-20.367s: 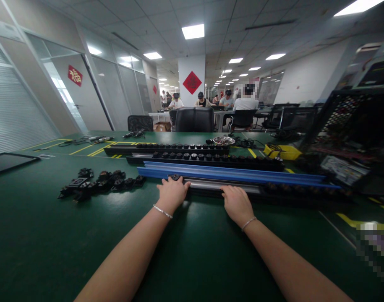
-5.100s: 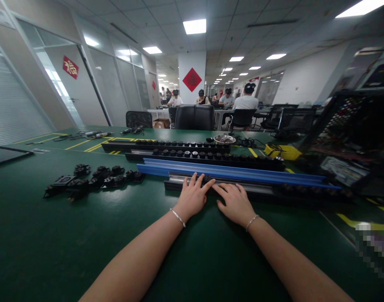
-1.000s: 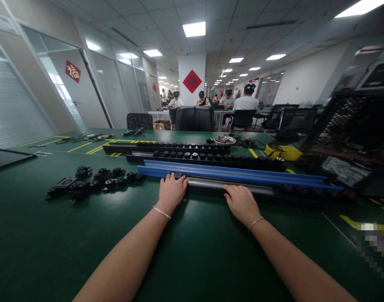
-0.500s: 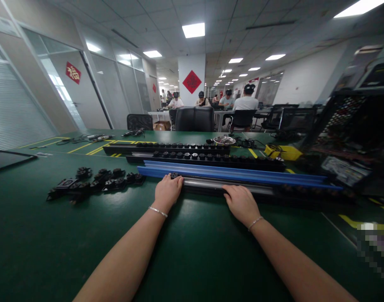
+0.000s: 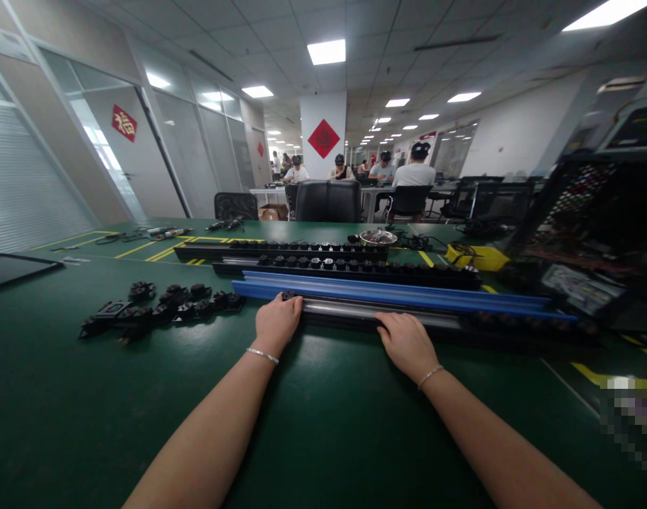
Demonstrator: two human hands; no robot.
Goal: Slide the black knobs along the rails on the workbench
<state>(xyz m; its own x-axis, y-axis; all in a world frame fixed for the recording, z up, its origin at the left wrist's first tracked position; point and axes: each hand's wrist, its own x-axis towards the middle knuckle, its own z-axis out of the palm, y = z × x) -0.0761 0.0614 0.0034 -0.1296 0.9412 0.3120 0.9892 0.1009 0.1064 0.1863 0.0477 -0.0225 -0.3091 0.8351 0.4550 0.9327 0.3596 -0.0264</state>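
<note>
A long black rail (image 5: 344,309) with a silvery strip along its top lies across the table in front of me. At its left end my left hand (image 5: 277,325) is closed around a small black part (image 5: 288,295), which is mostly hidden by the fingers. My right hand (image 5: 408,343) grips the near side of the rail farther right, with its fingers over the top edge. Dark parts (image 5: 519,322) sit in a row on the rail's right section. Right behind it runs a blue channel-shaped rail (image 5: 387,286).
Loose black parts (image 5: 158,311) lie in a group to the left on the green table (image 5: 323,438). Two more black rails stand behind the blue one. Farther back are a metal bowl (image 5: 377,237) and a yellow bin (image 5: 479,256). A dark tablet-like panel (image 5: 18,270) lies far left.
My left hand has slid slightly left along the rail with the small black part, baring a little more of the silvery strip. My right hand has stayed in place.
</note>
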